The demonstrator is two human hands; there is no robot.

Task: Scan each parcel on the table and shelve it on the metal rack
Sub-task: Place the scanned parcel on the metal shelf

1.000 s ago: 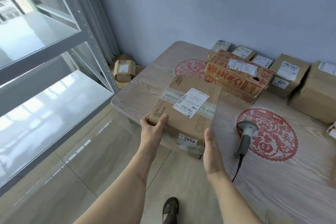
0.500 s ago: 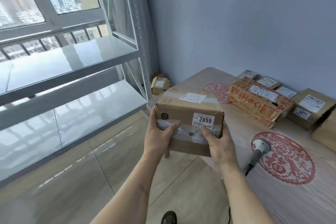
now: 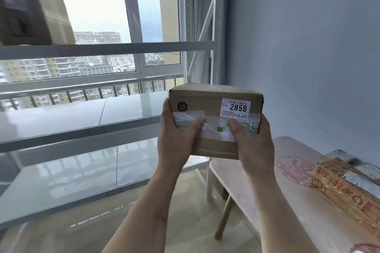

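A brown cardboard parcel [image 3: 216,121] bears a white label [image 3: 236,107] with black digits. Red-orange print covers another parcel [image 3: 345,189] nearby.

Brown taped parcel [image 3: 213,121] labelled 2859, held level in the air beside the metal rack [image 3: 86,127].

to my left stands the metal rack [image 3: 107,47]; a brown box [image 3: 35,12] sits on its upper shelf. to my right the wooden table [image 3: 267,189] carries a parcel in orange printed tape [image 3: 345,189], with smaller parcels [image 3: 339,155] just behind it.
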